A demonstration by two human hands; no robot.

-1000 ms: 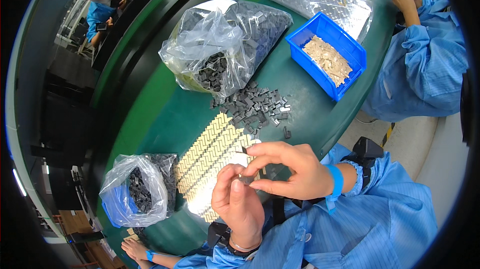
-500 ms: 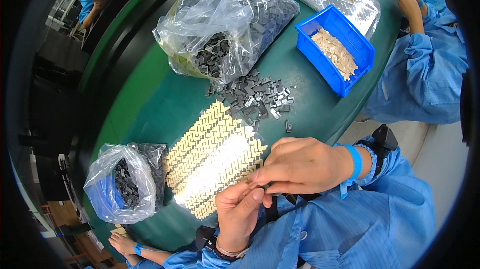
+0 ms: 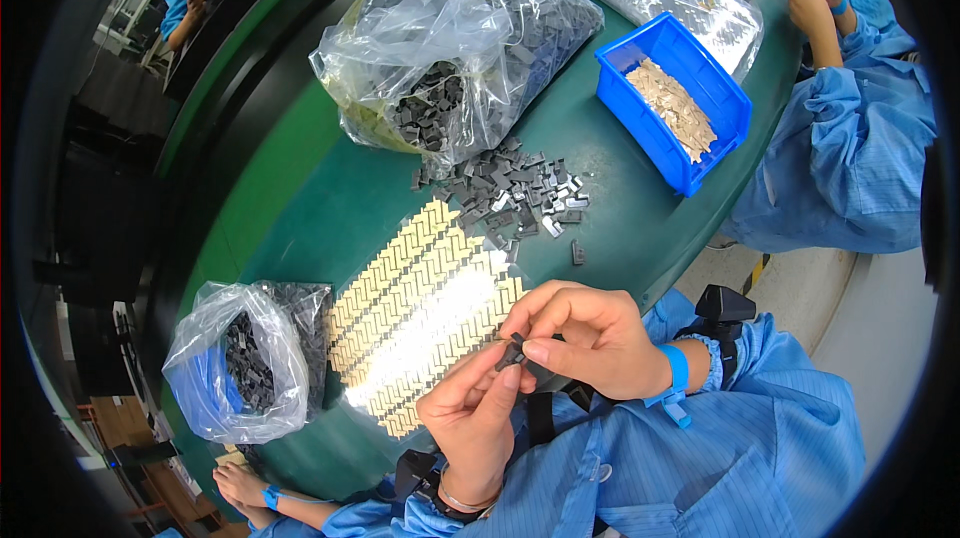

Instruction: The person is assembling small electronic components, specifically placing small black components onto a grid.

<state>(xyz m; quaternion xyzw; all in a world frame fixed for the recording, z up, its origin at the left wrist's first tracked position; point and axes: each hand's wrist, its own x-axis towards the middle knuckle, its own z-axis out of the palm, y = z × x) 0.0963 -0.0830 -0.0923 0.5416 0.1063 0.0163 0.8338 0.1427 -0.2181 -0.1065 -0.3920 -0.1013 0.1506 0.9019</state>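
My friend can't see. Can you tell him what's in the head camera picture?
Two hands, the left hand and right hand, pinch one small dark part together above a green table. Nearby lie a sheet of tan strips, loose dark parts, and a blue bin.

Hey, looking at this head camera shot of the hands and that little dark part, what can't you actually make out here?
- Small dark part, head view: mostly covered by the fingertips of the right hand and left hand; its shape is unclear.
- Blue bin: the pale pieces inside are too small to identify.
- Large clear bag: glare and creases hide much of its contents.
- Small bag: a blue object inside is only partly visible.
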